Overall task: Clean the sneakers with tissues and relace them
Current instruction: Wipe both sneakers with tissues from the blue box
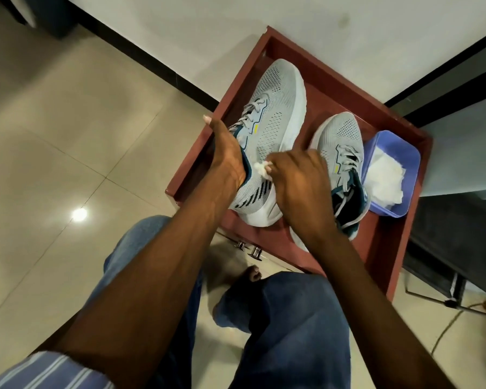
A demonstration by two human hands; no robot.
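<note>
right hand rubs tissue on sneaker (laced).

This looks like a room in a home: glossy beige floor tiles, a white wall with a dark skirting strip, and a low red wooden stand in the corner (the person beside it is barefoot).

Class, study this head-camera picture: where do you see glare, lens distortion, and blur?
Head view: a lamp's glare spot on the floor tiles; wide-angle bending curves the wall's black skirting; the sleeve at the bottom edge looks smeared; the sneakers stay fairly sharp.
</note>
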